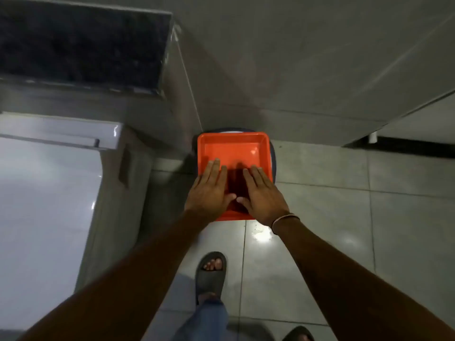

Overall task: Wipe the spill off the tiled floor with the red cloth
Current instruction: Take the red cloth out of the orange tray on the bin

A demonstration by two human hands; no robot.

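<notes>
2 hands reach out over an orange square tub [234, 148]. The left hand [209, 190] and the right hand [262, 195] are both flat, fingers spread wide, holding nothing. A dark red cloth [235, 185] lies in the tub between them. The tub sits on a round bucket [272, 153] on the tiled floor [344, 217]. A shiny wet spot [262, 233] is just below the right wrist.
</notes>
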